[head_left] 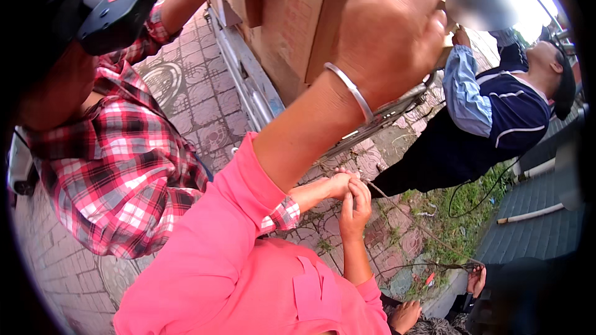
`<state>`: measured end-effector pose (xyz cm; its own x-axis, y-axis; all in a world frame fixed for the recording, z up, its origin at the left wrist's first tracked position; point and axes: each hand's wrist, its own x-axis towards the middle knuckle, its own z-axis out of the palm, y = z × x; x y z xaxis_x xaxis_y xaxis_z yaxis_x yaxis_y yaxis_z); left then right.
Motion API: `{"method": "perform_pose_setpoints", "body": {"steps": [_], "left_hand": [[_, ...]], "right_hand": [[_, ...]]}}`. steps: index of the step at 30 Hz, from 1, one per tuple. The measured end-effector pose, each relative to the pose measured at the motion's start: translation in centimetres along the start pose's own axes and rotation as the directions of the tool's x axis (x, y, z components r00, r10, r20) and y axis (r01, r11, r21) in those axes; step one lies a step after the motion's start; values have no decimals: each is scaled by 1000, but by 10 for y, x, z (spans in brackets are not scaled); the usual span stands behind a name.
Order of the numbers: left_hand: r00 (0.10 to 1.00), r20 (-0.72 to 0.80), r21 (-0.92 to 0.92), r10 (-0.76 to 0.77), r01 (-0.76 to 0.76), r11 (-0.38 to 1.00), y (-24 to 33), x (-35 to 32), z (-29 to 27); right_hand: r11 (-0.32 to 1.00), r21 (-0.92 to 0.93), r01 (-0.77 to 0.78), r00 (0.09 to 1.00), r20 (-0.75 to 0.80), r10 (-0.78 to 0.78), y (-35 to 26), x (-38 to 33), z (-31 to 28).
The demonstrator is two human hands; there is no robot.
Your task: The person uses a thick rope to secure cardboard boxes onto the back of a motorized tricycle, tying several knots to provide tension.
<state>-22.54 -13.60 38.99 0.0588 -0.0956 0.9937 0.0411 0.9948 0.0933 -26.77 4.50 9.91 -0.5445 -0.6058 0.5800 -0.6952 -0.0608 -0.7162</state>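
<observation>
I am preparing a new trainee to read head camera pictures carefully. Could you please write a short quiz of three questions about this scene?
1. True or false: the left hand, which wears a silver bangle, is raised against the cardboard box.
2. The right hand meets a co-worker's hand. What does the co-worker's cuff look like? A: red and white plaid. B: plain green. C: yellow stripes.
3. Fill in: the wearer's own sleeve is ___ in colour.

Key: 1 true; 2 A; 3 pink.
</observation>
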Motion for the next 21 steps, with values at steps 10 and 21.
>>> {"method": "perform_pose_setpoints", "body": {"steps": [10,21], "left_hand": [[726,683,-357,-81,429,830,164,-188,-66],[-45,872,196,-487,944,264,168,-376,-441]], "right_hand": [[989,61,-137,807,585,76,14,-117,89],[909,-415,52,-59,907,417,26,-324,117]]}}
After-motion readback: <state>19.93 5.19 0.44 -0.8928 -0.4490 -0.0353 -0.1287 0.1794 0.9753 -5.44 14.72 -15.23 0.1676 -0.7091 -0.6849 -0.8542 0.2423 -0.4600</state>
